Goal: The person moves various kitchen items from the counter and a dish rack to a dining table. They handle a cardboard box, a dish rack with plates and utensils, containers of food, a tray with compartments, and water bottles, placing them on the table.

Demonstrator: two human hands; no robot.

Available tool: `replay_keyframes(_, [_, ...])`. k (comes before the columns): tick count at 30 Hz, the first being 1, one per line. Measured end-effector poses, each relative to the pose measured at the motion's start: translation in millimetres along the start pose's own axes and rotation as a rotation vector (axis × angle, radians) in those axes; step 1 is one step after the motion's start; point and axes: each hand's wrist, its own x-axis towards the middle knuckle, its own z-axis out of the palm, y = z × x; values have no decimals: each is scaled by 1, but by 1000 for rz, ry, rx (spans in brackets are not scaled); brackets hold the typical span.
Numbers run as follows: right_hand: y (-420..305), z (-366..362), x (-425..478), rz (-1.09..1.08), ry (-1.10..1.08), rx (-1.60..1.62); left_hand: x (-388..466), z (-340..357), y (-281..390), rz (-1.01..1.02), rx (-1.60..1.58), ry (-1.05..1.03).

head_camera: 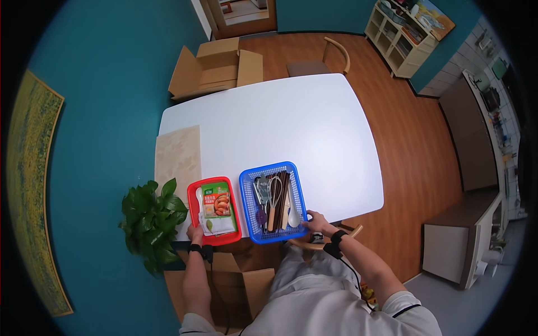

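Observation:
At the near edge of the white table point(273, 122), a red plastic tray point(235, 197) holds seasoning packets point(217, 200) and a white utensil. My left hand point(195, 233) grips its near left corner. To its right is a blue plastic basket point(245, 210), with my right hand point(316, 222) on its near right corner; some of those fingers are hidden. In the basket lie a whisk point(272, 206) with a wooden handle, dark chopsticks point(282, 197), a white spoon point(294, 217) and several other kitchen utensils.
A leafy green plant point(151, 218) stands left of the red tray, near a beige mat point(178, 155). One open cardboard box point(218, 71) is beyond the table; another point(258, 290) is below its near edge. Wooden chairs point(309, 69) stand at the far and near sides.

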Motion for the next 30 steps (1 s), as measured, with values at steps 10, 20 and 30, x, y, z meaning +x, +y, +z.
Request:
replay_keyframes(10, [30,13,-4,8,-63,118,-16,6,23,407,-85,352])
replay_keyframes(20, [110,-134,-169,-50,128,812,-271,38,219,814,-764,-338])
replay_keyframes(30, [251,-265,-406,-355,322,1247,-682,108,325,1008,-565,-1050])
